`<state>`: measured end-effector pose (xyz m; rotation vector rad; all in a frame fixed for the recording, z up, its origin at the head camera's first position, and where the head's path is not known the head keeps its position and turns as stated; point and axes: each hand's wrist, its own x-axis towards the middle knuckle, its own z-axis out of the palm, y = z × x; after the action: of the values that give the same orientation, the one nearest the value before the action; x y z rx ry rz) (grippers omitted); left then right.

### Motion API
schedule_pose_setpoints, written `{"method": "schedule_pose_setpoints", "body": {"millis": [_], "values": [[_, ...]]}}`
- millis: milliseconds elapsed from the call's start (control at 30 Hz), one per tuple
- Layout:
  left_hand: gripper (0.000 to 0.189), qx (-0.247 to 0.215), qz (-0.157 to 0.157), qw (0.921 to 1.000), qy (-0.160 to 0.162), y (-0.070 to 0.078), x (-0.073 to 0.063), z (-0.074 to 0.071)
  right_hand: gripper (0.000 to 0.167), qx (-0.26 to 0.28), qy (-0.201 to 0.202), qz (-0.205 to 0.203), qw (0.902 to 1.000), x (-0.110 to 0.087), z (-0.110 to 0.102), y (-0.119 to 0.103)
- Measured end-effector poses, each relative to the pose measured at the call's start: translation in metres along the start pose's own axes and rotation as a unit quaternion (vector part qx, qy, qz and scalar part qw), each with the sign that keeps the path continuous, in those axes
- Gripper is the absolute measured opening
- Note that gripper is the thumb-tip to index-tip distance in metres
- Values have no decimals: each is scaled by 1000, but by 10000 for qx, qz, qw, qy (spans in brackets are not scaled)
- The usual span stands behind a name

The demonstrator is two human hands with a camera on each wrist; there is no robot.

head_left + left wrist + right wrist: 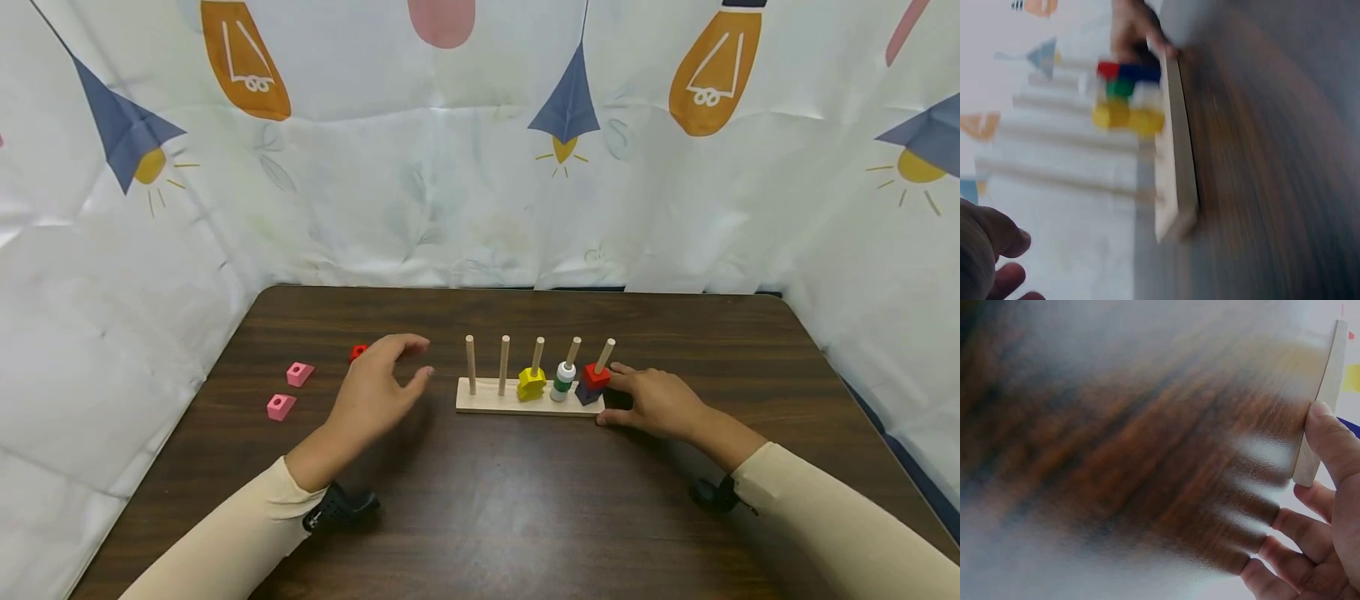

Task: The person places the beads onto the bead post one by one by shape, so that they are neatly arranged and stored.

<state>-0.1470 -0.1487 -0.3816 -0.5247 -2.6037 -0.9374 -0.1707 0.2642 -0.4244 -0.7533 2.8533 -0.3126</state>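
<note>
A wooden peg board (480, 406) with several upright pegs stands on the table. Yellow blocks (531, 383) sit on its middle peg. To their right, one peg carries white and green beads (562, 382), and the end peg has a red block (597, 376) above a dark blue one (588, 393). My right hand (658, 404) holds the board's right end, its thumb (1329, 434) along the front edge. Left of the board, my left hand (377, 393) hovers with nothing in it, fingers loosely bent and thumb apart. The left wrist view is blurred.
Two pink blocks (300, 374) with holes lie on the dark wooden table (487, 517) at the left. Another red block (358, 352) is partly hidden behind my left hand. A patterned white cloth (450, 200) hangs behind the table and at its sides.
</note>
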Motion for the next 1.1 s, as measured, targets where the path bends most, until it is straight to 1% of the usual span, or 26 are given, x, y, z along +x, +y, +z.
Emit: {"method": "schedule_pose_setpoints", "body": {"millis": [133,233,300,367,467,633,700,800,967,1033,1100], "values": [[43,367,-595,9974,-145,-30,4,-6,74,-5,4,-7,10000,0,-1,-1],[47,531,-941,9939,-210,-51,5,-7,73,6,21,-25,10000,0,-1,-1],[49,565,-1089,9922,-229,-64,7,-7,72,16,40,-32,10000,0,-1,-1],[49,621,-1157,9910,-247,-75,8,-7,72,15,54,-53,10000,0,-1,-1],[50,699,-1249,9891,-344,-85,8,-9,71,17,56,-51,10000,0,0,0],[48,830,-1557,9821,-663,-94,8,-11,71,17,18,-2,10000,0,0,-1],[45,900,-1679,9788,-751,-96,8,-12,71,21,16,2,10000,0,0,-1],[41,1003,-1761,9759,-808,-98,8,-13,72,7,21,-5,10000,0,-1,-1],[37,1021,-1752,9761,-786,-100,7,-13,72,-14,29,-19,10000,0,0,-1],[37,982,-1749,9770,-723,-99,7,-13,71,-12,30,-19,10000,0,0,-1],[37,886,-1693,9796,-624,-95,7,-13,72,-22,28,-9,10000,0,0,-1]]}}
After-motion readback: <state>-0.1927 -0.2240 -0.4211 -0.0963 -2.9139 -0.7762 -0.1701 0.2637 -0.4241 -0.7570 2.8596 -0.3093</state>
